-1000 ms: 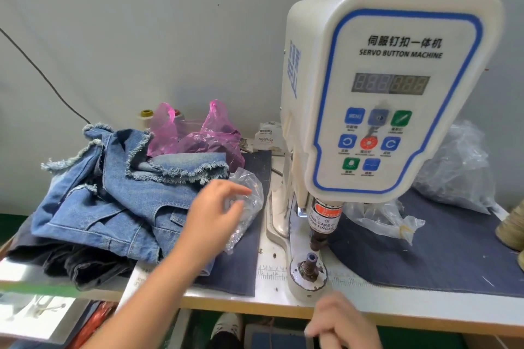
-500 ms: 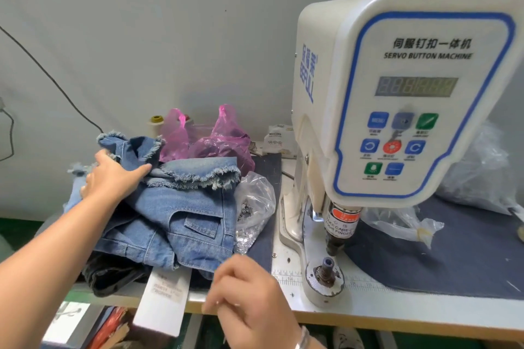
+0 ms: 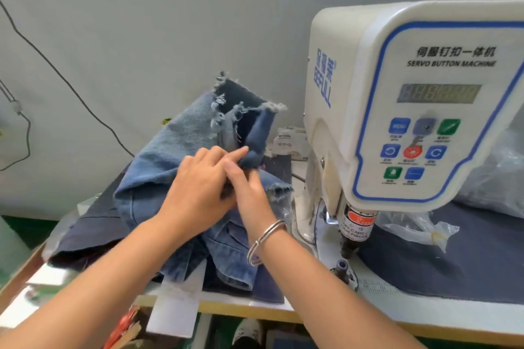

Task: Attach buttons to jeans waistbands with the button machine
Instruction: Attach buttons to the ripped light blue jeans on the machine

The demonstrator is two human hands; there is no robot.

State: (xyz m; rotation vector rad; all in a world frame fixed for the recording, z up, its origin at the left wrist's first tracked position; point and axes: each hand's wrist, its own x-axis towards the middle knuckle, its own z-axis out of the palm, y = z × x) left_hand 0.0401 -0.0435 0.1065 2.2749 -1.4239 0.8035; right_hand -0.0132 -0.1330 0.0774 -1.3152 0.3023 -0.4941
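Biggest risk from here, as I judge it: the denim pile (image 3: 158,195) is loose and hangs over the front edge of the worktable (image 3: 425,323), so pulling one piece free could drag the rest off, or sweep the clear plastic bag (image 3: 285,208) tucked beside it. Next risk: the servo button machine (image 3: 397,110) sits just right of the pile, and its punch head (image 3: 355,228) carries a finger warning label; a bunched or frayed hem fed under it with the waistband not flat would likely set the button crooked, and fingers near the lower die (image 3: 341,266) could get pinched. My left hand (image 3: 198,187) lies on the lifted light-blue denim shorts (image 3: 241,127), fingers mostly straight and pressing, and I cannot tell if the thumb grips underneath. My right hand (image 3: 249,193), with the silver bangle (image 3: 263,241) on its wrist, crosses over beside it; its fingertips look pinched into a fold of the fabric, though blur hides the exact hold. The shorts are up off the pile, frayed leg opening toward the wall, well apart from the die; no waistband visible yet. Surface: pale tabletop with dark blue cloth mat (image 3: 467,258), printed ruler strip (image 3: 391,289) at the machine base, more clear bags (image 3: 493,178) right. Room: plain grey wall (image 3: 170,22), black cable (image 3: 56,71) trailing across it.
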